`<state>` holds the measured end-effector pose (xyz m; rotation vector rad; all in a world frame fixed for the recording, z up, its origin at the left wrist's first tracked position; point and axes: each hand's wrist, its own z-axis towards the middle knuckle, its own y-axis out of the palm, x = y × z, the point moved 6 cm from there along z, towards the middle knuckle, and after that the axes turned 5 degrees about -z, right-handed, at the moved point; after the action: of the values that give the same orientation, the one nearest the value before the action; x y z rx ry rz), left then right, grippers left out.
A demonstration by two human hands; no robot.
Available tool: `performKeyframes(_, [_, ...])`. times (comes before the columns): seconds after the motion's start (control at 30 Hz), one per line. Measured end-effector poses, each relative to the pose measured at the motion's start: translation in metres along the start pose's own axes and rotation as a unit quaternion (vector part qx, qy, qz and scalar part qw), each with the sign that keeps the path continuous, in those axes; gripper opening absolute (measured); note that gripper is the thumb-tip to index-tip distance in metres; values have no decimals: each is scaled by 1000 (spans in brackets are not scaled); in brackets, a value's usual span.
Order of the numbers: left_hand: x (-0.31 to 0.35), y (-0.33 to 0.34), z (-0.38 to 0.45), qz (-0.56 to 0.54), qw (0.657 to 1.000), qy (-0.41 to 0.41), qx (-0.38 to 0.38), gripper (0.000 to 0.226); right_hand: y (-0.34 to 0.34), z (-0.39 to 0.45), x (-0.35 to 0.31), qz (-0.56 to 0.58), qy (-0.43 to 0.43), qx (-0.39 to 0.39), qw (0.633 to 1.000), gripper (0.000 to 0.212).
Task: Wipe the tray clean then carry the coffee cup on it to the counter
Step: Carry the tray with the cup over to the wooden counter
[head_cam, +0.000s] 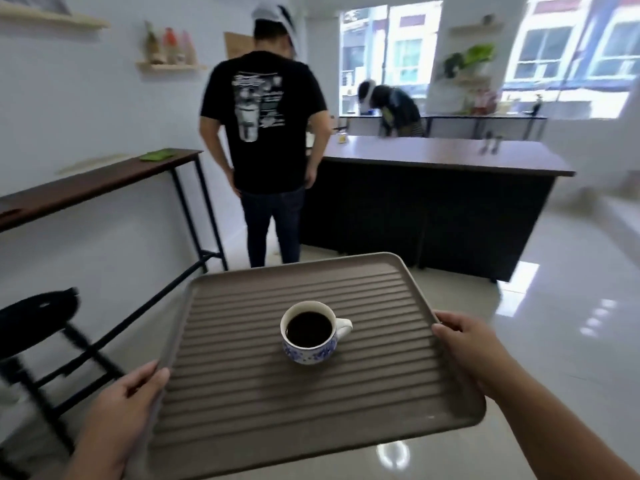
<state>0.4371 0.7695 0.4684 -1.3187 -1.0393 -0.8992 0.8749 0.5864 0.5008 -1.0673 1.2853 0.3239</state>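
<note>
Item: ribbed brown tray [242,393], carried in the air over a glossy tiled floor [554,341], tilted slightly down toward the right near corner.

Grip, left hand [117,410]: clenched on the tray's left edge, thumb on top of the rim, fingers hidden beneath.

Grip, right hand [471,344]: clenched on the right edge, fingertips curled over the rim.

Load: one blue-and-white coffee cup [311,332], upright near the tray's middle, handle pointing right, filled with black coffee close to the brim. It touches nothing but the tray.

Destination: the dark-fronted table [450,157] ahead (judged to be the counter the task means), well apart from the tray.

Obstruction: a person in a black T-shirt [263,133], back turned, stands between the tray and the left end of that table. A black stool [38,310] and a narrow side table [104,178] lie to the left.

Hazards, as judged:
- Spill: the cup is full, so any further tilt or a jolt in stride would slop coffee onto the tray.
- Slide: the cup stands loose (the ribs may give some hold).
- Collision: the person cannot see the tray and may step back into it.
- Slip: the floor looks polished.
</note>
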Motion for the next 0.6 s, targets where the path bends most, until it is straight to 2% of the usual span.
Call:
performKeyframes(0.2, [45,147,68,-7,993,21,-113,27,-87,45,39,22,52,89,994,25])
performKeyframes(0.3, [71,225,94,-27,983,30,-177,16,-124,77,61,29,74,135,988,27])
performKeyframes(0.5, [131,376,163,-45,964,83,-250,17,-185,157,84,53,97,224,968,28])
performKeyframes(0.6, [158,447,188,-63,953,61,-291,18,-213,201,93,54,106,260,958,26])
